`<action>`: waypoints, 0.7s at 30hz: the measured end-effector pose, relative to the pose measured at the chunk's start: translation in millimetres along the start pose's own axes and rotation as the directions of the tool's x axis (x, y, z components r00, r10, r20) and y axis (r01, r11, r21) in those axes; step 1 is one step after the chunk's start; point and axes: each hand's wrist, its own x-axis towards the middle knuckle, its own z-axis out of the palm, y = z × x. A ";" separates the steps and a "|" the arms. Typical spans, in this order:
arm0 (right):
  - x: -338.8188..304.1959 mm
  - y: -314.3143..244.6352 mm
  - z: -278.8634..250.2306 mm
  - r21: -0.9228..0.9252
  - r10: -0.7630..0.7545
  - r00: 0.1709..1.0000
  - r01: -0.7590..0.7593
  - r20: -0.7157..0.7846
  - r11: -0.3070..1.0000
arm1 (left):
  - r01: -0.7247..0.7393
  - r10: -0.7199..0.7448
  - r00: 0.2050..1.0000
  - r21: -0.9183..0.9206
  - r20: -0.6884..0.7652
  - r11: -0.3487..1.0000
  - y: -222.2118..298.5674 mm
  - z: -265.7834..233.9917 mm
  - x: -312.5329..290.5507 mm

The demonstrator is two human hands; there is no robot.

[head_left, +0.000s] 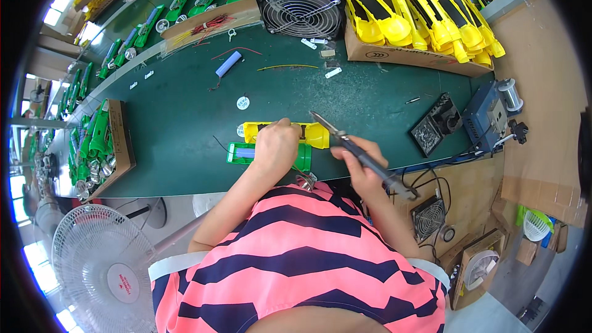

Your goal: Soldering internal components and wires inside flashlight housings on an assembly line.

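Observation:
My left hand point(277, 143) is closed over a yellow plastic lamp shell point(318, 136) lying on the table, its fingers bent at the shell's inner side. What the fingertips touch inside is partly hidden. A soldering iron point(374, 165) is in my right hand point(365, 174), its tip pointing up and left, just above the shell's right end. Directly nearer to me lies a green shell point(303, 159) holding a purple cylindrical battery point(245, 153), with a dark wire leading off its left end. A shiny reflector point(305, 180) sits at the table edge below my left wrist.
A soldering station point(487, 116) and black iron stand point(436, 124) stand right. Yellow shells fill a carton point(394, 53) at the back, beside a black metal fan point(302, 13). A loose battery point(229, 63) lies back left; green shells fill a carton point(122, 142) at left.

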 end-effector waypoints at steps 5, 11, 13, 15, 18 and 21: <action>11.6 9.7 19.6 -0.287 -0.049 0.948 0.144 0.316 0.947 | -0.009 0.009 1.000 0.002 -0.013 1.000 0.8 -0.3 -0.4; 19.2 27.1 35.5 -0.318 -0.154 0.949 0.241 0.274 0.917 | -0.018 0.018 1.000 0.019 -0.008 1.000 1.7 1.1 -0.6; 18.7 29.2 37.8 -0.321 -0.165 0.949 0.250 0.269 0.914 | -0.018 0.018 1.000 0.021 -0.006 1.000 1.4 0.6 -1.2; 18.7 28.4 39.9 -0.324 -0.175 0.948 0.258 0.264 0.910 | -0.027 0.027 1.000 0.014 -0.014 1.000 0.9 0.2 -2.1; 19.9 23.9 41.8 -0.299 -0.177 0.957 0.243 0.231 0.923 | -0.026 0.030 0.998 -0.075 0.055 0.997 2.5 -13.4 -3.3; 21.9 27.5 39.0 -0.281 -0.204 0.950 0.267 0.235 0.922 | -0.063 0.072 0.997 -0.224 0.034 0.973 -0.2 -53.8 -10.8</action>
